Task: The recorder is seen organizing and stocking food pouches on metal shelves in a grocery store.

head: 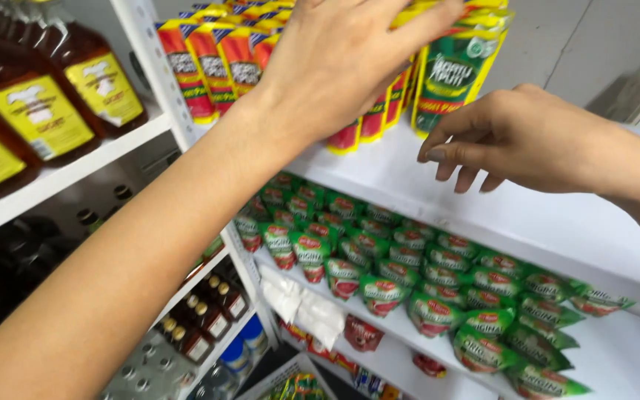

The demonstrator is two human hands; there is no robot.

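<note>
I see white metal shelving (572, 230) across most of my view, boards tilting down to the right. A perforated white upright (150, 52) separates the left bay. Far right, a pale grey panelled wall (557, 37). Light is even and bright; lower left bay sits darker.

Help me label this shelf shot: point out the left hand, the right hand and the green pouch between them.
left hand (346, 63), head view, back of the hand.
right hand (516, 137), head view, back of the hand.
green pouch (453, 74), head view, its front face.
</note>
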